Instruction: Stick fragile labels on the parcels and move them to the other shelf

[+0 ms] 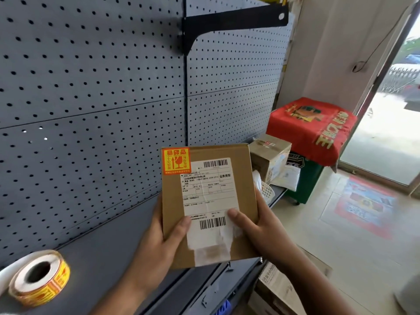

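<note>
A flat brown cardboard parcel [241, 169] is held up above the grey shelf [106, 251] in both hands. It carries a white shipping label and an orange-and-yellow fragile sticker [176, 160] in its top left corner. My left hand [159, 242] grips its lower left edge, thumb on the front. My right hand [259, 228] holds the lower right edge, thumb pressing the white label. A roll of fragile labels [39, 278] lies on the shelf at the lower left.
Grey pegboard [91, 87] backs the shelf, with a black bracket [231, 26] above. Further along the shelf stand another taped box [270, 155], a white basket [267, 192] and white pouches. A green bin under red cloth [311, 128] stands by the doorway. A carton [277, 292] sits below.
</note>
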Demonstrator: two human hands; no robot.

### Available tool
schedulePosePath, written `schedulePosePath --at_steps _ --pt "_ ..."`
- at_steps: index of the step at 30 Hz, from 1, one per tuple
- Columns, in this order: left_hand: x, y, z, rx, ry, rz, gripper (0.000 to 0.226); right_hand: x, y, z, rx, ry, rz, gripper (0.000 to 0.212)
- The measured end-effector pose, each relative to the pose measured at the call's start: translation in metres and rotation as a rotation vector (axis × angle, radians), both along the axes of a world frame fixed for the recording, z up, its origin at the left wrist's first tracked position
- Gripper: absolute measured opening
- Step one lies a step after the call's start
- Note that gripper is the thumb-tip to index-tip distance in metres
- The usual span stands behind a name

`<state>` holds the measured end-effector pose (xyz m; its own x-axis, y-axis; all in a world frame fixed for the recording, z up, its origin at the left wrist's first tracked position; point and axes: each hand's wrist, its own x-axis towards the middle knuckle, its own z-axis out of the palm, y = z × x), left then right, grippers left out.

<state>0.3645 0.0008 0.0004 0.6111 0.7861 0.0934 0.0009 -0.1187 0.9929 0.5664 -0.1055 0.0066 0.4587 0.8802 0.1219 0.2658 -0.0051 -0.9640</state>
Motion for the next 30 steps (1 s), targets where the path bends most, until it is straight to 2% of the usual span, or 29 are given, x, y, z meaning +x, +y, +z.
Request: schedulePosePath --at_steps 4,9,19,30 --pt "0.025 0.025 0.001 0.002 -0.002 -0.018 0.058 0.023 0.018 0.002 0.011 -0.029 -0.021 0.079" --pt "0.065 0.050 0.003 0.005 -0.011 -0.078 0.045 0.048 0.024 0.008 0.053 -0.031 -0.079 0.076" --pt "0.128 0.076 -0.005 0.032 -0.001 -0.208 0.055 0.093 0.028 0.003 0.045 -0.025 -0.196 0.071" --pt "0.155 0.098 -0.013 0.086 0.012 -0.032 0.057 0.152 0.084 -0.006 0.059 -0.063 0.003 0.073"
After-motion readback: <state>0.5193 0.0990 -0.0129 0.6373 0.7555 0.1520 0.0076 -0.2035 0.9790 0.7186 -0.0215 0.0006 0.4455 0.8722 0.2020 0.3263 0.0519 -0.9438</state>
